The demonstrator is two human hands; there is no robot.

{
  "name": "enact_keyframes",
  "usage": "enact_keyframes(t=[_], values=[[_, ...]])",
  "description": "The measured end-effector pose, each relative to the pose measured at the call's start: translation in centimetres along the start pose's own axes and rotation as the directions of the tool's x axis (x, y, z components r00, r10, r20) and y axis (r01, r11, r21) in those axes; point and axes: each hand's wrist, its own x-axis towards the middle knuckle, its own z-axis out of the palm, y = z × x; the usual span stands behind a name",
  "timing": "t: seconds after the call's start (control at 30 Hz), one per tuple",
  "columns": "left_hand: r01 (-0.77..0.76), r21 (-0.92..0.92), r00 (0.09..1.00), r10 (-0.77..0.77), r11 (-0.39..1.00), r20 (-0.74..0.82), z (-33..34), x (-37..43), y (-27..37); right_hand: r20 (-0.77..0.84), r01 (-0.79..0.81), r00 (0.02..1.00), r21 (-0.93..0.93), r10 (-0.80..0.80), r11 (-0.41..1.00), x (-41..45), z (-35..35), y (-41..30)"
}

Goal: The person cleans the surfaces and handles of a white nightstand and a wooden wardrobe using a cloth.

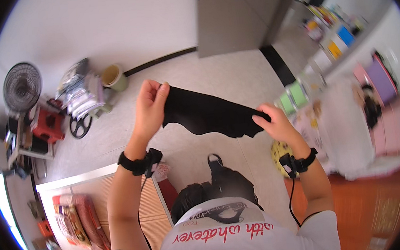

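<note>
A piece of black cloth point(213, 113) is stretched between my two hands, out in front of my body above the floor. Its upper edge runs straight and slopes down to the right, while the lower edge is wavy. My left hand point(151, 102) pinches the upper left corner between thumb and fingers. At the right end, my right hand point(274, 120) grips the cloth with the thumb on top. What kind of garment or cloth it is, I cannot tell. Black straps with small devices and cables sit on both wrists.
A bed with a slatted mat point(153, 200) and folded blankets point(80, 221) stands at my left. Beyond it are a fan point(22, 87), a red stool point(47, 124) and a green bin point(114, 78). An orange-brown wooden surface point(350, 208) and pink drawers point(391, 129) are on my right.
</note>
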Motion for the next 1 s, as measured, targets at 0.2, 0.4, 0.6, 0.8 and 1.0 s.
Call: enact_keyframes(t=[0.2, 0.4, 0.6, 0.8, 1.0], values=[[0.084, 0.011, 0.937, -0.075, 0.996, -0.342, -9.0, 6.1, -3.2, 0.378, -0.207, 0.921, 0.273, 0.093, 0.939, 16.9, 4.9, -1.1], [0.27, -0.232, 0.878, -0.338, 0.935, -0.34, -16.5, 13.4, -7.4, 0.48, -0.349, 0.87, 0.443, 0.11, 0.826, 28.5, 10.2, -2.4], [0.401, -0.205, 0.894, -0.43, 0.893, -0.122, -12.3, 22.6, -11.9, 0.214, -0.534, 0.843, 0.437, 0.493, 0.724, 28.5, 10.7, -1.1], [0.232, -0.293, 0.905, -0.095, 0.927, 0.414, 2.6, 19.7, -10.0, -0.246, -0.542, 0.646, 0.519, 0.723, 0.661, 21.9, 9.7, -3.0], [0.044, -0.338, 0.523, 0.266, 0.94, 0.809, 11.2, 9.9, -6.9, -0.561, -0.512, 0.42, 0.503, 0.714, 0.696, 8.3, 6.9, -6.7]])
